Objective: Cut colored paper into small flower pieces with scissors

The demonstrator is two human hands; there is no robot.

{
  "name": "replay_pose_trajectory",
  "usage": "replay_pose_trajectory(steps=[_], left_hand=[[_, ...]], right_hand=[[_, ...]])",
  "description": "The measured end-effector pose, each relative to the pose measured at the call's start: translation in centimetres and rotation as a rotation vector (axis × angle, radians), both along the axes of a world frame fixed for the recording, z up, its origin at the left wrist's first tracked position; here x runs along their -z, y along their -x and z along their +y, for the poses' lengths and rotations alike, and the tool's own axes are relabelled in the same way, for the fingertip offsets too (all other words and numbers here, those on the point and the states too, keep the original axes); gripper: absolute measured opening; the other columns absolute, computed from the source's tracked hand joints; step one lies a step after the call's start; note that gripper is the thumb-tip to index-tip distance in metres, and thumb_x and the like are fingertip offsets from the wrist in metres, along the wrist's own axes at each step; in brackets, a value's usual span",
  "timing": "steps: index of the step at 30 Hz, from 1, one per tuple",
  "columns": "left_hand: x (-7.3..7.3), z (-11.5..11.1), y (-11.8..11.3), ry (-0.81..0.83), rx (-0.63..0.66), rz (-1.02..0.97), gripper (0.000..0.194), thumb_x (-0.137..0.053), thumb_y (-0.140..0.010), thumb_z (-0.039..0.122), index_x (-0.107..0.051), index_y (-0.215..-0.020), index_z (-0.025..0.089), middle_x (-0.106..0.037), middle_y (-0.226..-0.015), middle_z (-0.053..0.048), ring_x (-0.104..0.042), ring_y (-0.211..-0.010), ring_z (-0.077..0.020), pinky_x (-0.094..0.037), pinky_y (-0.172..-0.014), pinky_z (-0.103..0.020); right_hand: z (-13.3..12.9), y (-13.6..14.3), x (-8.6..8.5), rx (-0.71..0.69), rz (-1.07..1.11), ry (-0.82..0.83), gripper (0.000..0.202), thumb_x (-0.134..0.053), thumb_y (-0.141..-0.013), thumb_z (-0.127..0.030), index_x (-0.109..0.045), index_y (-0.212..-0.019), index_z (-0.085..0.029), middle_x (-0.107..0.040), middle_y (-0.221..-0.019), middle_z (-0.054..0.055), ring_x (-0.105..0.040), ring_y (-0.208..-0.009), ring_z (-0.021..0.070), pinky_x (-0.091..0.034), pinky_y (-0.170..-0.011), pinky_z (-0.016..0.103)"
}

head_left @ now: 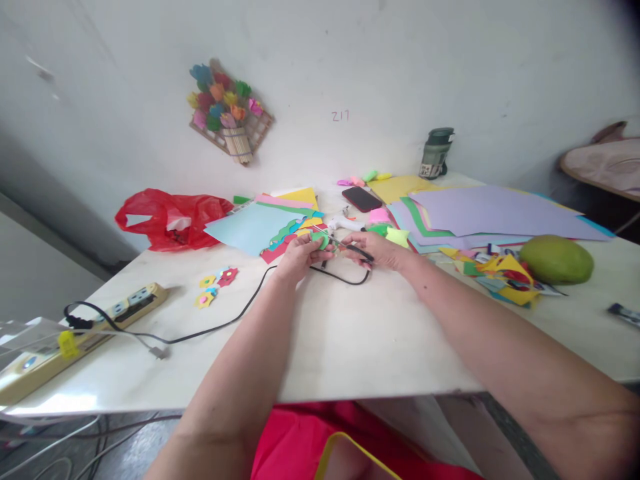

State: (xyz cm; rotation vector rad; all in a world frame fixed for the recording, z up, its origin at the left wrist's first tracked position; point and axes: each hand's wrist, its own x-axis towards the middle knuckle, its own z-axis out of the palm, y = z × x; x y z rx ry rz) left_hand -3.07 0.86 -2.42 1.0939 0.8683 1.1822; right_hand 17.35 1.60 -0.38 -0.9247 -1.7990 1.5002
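Note:
Over the middle of the white table, my left hand (pixel 299 257) pinches a small piece of green paper (pixel 320 241). My right hand (pixel 379 251) is closed around the dark handles of a pair of scissors (pixel 359 252), whose blades point left and meet the green paper. Just behind both hands lies a white glue gun (pixel 346 223). Its black cord (pixel 225 325) runs under my hands and off to the left. Small paper flowers (pixel 227 277) in red, yellow and blue lie to the left of my left hand.
Sheets of coloured paper (pixel 500 212) and paper scraps (pixel 510 277) lie on the right, beside a green mango-like fruit (pixel 556 259). A phone (pixel 361 198) and a bottle (pixel 437 153) are farther back. A red plastic bag (pixel 200 217) and a power strip (pixel 135 303) occupy the left.

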Motion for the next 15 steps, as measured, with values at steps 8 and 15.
replay_pose_trajectory(steps=[8, 15], left_hand=[[-0.15, -0.17, -0.11, -0.019, 0.026, 0.009, 0.017, -0.072, -0.076, 0.024, -0.06, -0.083, 0.013, -0.07, -0.073, -0.006, -0.07, -0.065, -0.015, -0.056, -0.072, -0.026], [-0.08, -0.1, -0.09, -0.017, 0.031, 0.001, 0.018, -0.072, -0.076, 0.024, -0.06, -0.082, 0.013, -0.071, -0.075, -0.006, -0.07, -0.066, -0.0149, -0.057, -0.073, -0.027]], right_hand=[[0.46, -0.03, 0.61, -0.045, 0.009, -0.005, 0.03, -0.073, -0.069, -0.036, -0.059, -0.087, -0.017, -0.044, -0.05, -0.009, -0.041, -0.04, 0.0055, -0.035, -0.033, 0.017], [0.56, 0.06, 0.75, -0.026, -0.004, -0.024, 0.029, -0.073, -0.069, -0.035, -0.058, -0.085, -0.017, -0.045, -0.05, -0.008, -0.041, -0.04, 0.0057, -0.034, -0.033, 0.017]])
